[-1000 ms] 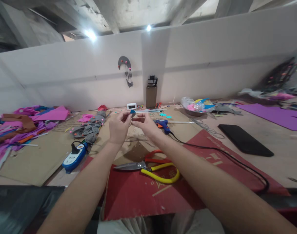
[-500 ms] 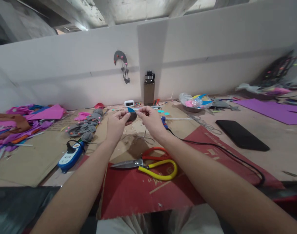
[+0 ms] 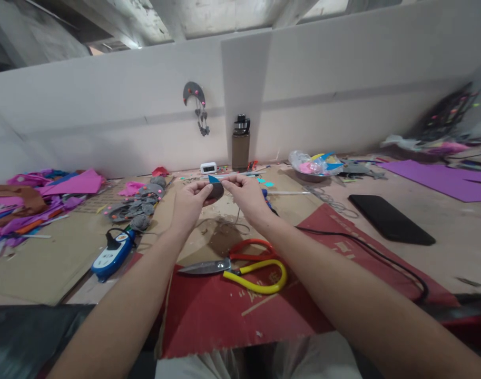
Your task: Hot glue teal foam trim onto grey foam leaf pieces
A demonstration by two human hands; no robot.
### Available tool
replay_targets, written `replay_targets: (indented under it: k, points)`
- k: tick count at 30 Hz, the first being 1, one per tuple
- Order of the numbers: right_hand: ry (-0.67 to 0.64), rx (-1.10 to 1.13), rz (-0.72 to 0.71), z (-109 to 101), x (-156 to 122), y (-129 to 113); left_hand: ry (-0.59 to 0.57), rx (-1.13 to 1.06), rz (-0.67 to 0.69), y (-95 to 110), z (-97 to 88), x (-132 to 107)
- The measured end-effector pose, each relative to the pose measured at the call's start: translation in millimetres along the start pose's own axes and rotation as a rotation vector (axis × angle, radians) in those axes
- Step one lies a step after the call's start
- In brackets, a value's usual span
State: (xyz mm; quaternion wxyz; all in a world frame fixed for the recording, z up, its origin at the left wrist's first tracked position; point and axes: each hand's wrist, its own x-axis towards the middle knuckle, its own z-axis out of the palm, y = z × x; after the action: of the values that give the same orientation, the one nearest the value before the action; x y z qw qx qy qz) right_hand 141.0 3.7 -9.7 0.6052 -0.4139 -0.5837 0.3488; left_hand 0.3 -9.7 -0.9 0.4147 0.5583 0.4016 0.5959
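Note:
My left hand (image 3: pixel 188 202) and my right hand (image 3: pixel 246 196) meet above the middle of the table, fingers pinched together on a small dark grey felt piece (image 3: pixel 216 190) with a bit of blue (image 3: pixel 213 179) at its top. A thin grey cord (image 3: pixel 228 225) hangs from the piece down to the cardboard. Below the hands lie scissors (image 3: pixel 240 266) with one red and one yellow handle loop, on a red cardboard sheet (image 3: pixel 232 310).
A blue power strip (image 3: pixel 113 254) lies at the left, grey felt shapes (image 3: pixel 139 208) behind it, pink and purple scraps (image 3: pixel 30 202) far left. A black cable (image 3: pixel 362 251) runs right. A black phone (image 3: pixel 390 226), bottle (image 3: pixel 240 143), small clock (image 3: pixel 208 168) and bowl of scraps (image 3: pixel 315 166) stand behind.
Both hands stay pinched on the grey piece; they have come closer together and the view has shifted slightly. The glue gun is now mostly hidden behind my right hand.

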Motion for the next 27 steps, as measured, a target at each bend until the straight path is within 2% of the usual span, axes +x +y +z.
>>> replay_targets:
  k: [6,14,23,27]
  points:
    - [-0.032,0.145,0.099,-0.1,-1.8,-4.8,-0.03,0.0,0.008,0.4,-0.7,-0.8]
    - [-0.159,0.309,0.247,-8.9,-0.7,-11.5,-0.107,0.002,-0.001,-1.5,-4.8,0.4]
    - [-0.332,0.465,0.358,-16.7,-2.3,-17.3,-0.163,-0.023,-0.115,5.9,-1.8,-1.8]
    - [-0.345,0.572,0.43,-16.3,-2.0,-14.8,-0.18,-0.069,-0.137,2.2,-2.9,-0.7]
